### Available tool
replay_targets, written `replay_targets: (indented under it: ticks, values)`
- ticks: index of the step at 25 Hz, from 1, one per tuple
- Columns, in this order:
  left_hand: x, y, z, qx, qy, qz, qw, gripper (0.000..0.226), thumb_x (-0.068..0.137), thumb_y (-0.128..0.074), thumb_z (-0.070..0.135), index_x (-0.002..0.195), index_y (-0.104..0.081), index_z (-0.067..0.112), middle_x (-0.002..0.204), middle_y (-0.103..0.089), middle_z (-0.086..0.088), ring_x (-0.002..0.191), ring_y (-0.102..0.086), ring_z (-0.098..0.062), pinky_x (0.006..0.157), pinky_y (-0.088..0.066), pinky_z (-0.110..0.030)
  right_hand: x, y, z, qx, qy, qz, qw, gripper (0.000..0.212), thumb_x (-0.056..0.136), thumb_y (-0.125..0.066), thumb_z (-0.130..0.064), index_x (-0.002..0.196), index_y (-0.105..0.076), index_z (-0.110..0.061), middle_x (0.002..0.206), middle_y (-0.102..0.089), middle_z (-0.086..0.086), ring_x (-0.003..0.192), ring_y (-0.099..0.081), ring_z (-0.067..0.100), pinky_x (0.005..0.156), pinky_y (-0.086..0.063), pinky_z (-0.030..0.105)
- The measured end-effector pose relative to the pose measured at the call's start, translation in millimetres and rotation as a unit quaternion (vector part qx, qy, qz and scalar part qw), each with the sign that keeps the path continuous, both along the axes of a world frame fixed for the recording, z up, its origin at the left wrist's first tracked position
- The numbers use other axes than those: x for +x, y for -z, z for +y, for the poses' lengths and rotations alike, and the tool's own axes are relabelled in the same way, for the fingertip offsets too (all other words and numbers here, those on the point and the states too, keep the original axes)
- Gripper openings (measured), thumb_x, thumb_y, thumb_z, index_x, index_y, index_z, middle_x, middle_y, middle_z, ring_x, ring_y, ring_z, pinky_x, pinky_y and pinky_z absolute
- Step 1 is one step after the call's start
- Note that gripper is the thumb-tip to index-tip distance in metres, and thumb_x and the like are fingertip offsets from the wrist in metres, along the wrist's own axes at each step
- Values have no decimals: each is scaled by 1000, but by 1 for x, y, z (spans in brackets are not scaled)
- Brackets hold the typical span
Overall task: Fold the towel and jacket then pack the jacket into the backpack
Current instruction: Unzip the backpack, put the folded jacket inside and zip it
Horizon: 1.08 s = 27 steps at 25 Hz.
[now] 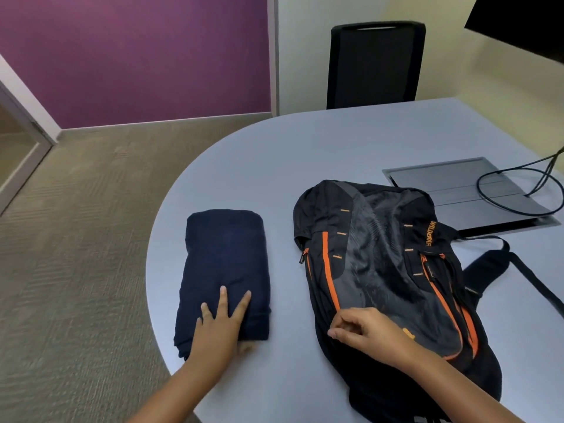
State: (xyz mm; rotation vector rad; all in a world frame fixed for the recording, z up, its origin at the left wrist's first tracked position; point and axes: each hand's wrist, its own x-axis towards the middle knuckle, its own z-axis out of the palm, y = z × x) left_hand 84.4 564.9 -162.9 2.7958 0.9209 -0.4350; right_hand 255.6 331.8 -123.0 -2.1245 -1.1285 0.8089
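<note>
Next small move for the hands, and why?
Probably pull the zipper open with the right hand: it pinches at the backpack, which looks closed, while the left hand rests flat on the folded jacket, ready for packing.

Grey table (305, 154): folded jacket (224, 270), backpack (381, 270).

Backpack (384, 270) base and right strap run off frame

A plain navy folded fabric bundle (224, 270) lies on the pale grey-blue rounded tabletop (305, 154). The black nylon backpack (384, 276) has grey panels, orange zips and orange lettering.
</note>
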Motion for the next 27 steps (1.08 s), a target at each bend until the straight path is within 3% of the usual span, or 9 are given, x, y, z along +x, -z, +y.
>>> replay_targets:
  ticks: [2,3,5,8,9,11,16,23,27]
  values:
    - [6,-19,10,-70,-91,-136,984,101,80,-59,57,149,8,25,154,7,7,144,0,-36,113,-17,-50,0,-3,-8,-17,14,-32,999,16,85,-60,-46,81,-63,-31,81,-66,-14,77,-62,5,68,-50,22]
    - [8,-19,24,-67,-146,-232,959,99,78,-61,57,150,-6,17,157,-7,3,144,-4,-34,112,-16,-53,1,-6,-12,-24,36,-55,998,16,86,-59,-46,80,-63,-32,80,-66,-15,78,-61,3,66,-47,17]
    - [13,-19,57,-120,-265,-269,918,95,73,-67,56,143,-25,9,148,-34,-9,138,-25,-37,108,-27,-54,3,-11,-21,-33,82,-81,993,15,87,-59,-45,78,-61,-33,77,-65,-16,77,-61,2,65,-45,15]
    - [24,-20,93,-417,-436,-225,765,89,67,-73,57,131,-44,3,128,-56,-11,110,-54,-32,92,-44,-41,9,-15,-27,-33,114,-81,990,16,87,-59,-44,76,-60,-34,75,-64,-16,74,-61,4,65,-46,20]
    - [25,-24,99,-455,-440,-191,750,80,72,-72,52,127,-47,0,122,-57,-10,106,-54,-31,87,-43,-39,10,-15,-28,-32,116,-78,990,16,87,-59,-43,75,-60,-33,75,-64,-16,73,-60,4,65,-47,21]
    - [25,-20,115,-454,-424,-159,768,70,75,-73,44,124,-49,0,115,-58,-8,102,-54,-28,85,-42,-37,9,-14,-29,-29,117,-73,990,15,88,-59,-42,75,-60,-33,76,-63,-17,71,-60,5,64,-46,21]
    - [15,-10,123,-509,-375,-225,742,65,67,-81,36,121,-57,10,111,-67,-5,102,-63,-25,87,-48,-36,4,-12,-31,-36,115,-58,991,15,88,-59,-41,77,-61,-31,75,-60,-22,67,-57,3,60,-42,15]
    - [-7,6,98,-609,-398,-331,601,49,80,-61,33,125,-53,16,119,-64,-2,109,-59,-20,92,-43,-36,-5,-4,21,18,144,92,985,4,85,-67,-29,83,-65,-26,83,-69,-7,78,-63,-3,71,-46,14]
    - [-18,2,75,-644,-394,-398,521,45,85,-54,30,128,-52,17,121,-65,-2,109,-61,-17,89,-51,-34,-25,-2,97,61,180,323,927,43,93,-51,-42,132,-42,-28,130,-48,-10,121,-49,5,105,-37,24]
